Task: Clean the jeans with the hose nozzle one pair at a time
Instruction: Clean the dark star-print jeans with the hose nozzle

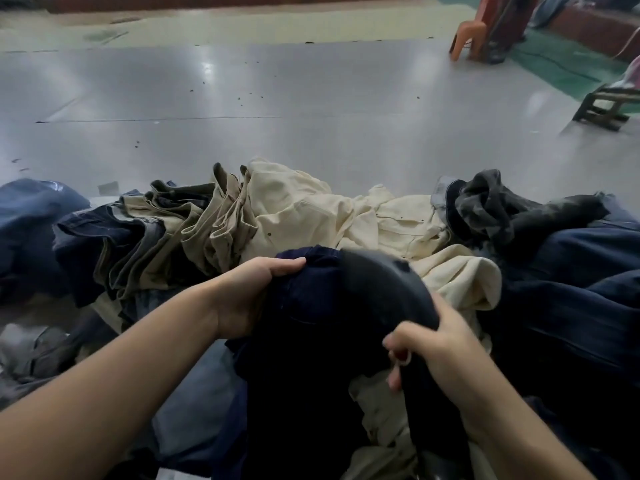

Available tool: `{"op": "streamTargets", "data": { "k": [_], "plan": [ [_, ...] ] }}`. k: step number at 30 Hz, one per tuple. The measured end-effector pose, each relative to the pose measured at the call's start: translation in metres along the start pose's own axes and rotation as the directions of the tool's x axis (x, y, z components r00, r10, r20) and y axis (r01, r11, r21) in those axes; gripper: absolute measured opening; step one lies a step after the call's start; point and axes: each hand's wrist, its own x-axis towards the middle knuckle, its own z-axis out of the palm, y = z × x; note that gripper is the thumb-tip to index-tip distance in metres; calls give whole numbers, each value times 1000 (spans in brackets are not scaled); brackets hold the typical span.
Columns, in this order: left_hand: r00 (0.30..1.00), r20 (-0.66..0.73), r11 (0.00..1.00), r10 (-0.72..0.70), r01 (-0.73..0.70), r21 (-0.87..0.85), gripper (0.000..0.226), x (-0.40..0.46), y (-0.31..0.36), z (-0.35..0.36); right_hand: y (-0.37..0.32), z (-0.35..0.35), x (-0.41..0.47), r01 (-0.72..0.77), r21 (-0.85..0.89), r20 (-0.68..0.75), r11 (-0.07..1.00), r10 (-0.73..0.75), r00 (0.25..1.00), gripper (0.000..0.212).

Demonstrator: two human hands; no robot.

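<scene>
Left hand [249, 299] grips one dark jeans pair [304, 341]; right hand [433, 344] fingers [394, 341] curl round one black nozzle [384, 285].

Setting: garment workshop or laundry floor, not a home. Evidence: a large heap of trousers [311, 220] in bulk, dark blue denim, cream and khaki pairs, bunched along the near edge of a broad grey sheet-covered floor [277, 98]. Floor sheet shows seams and scattered dark specks. Far right corner: orange plastic chair [467, 36], low wooden stool [602, 109], green flooring [568, 64]. Brick-coloured low wall [595, 26] at back.
</scene>
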Motion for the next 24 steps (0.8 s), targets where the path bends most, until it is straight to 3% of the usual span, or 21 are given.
{"op": "streamTargets", "data": {
  "k": [2,4,11,16,20,24],
  "plan": [
    [1000,2,1000,12,-12,-1,29,0,0,-2,-4,-12,7,65,29,-147,997,-60,987,29],
    [999,-10,999,41,-41,-33,30,1,0,-5,-6,-24,5,91,76,-191,993,-75,979,21],
    [979,-89,955,183,-198,-220,35,18,-9,-5,3,-13,-14,-71,47,153,996,63,986,51],
    [979,-33,930,203,-204,-305,39,26,-19,13,6,0,-12,-79,8,214,997,75,974,52],
    [969,51,896,241,-202,-395,39,30,-28,27,6,5,-1,-49,11,96,999,48,994,41],
    [963,112,889,247,-179,-421,32,28,-38,20,-6,-13,11,28,104,-76,994,-20,997,16]
  ]
}}
